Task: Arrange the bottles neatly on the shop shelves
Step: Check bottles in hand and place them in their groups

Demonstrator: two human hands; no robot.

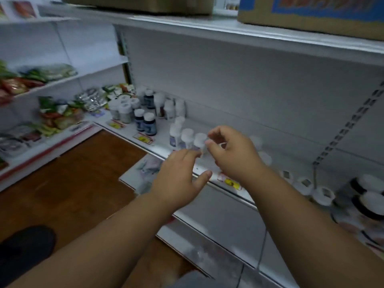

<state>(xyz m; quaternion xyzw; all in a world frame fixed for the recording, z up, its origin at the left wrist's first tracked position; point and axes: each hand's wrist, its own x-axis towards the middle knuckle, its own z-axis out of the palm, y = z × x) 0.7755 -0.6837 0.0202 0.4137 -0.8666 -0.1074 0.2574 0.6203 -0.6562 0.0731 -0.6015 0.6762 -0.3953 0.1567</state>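
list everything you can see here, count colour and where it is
white-capped bottles: three or so, white, front of shelf by the hands
dark bottles: about four, dark blue with white caps, shelf left of those
white bottles at the back: several, blurred, by the back panel
white lids: three, shelf edge, right
black-banded jars: two, far right
snack packets: many, green and red, left shelves
cardboard box: one, brown and blue, top shelf
price tags: yellow, shelf edge
left hand: open
right hand: fingers curled near a bottle cap
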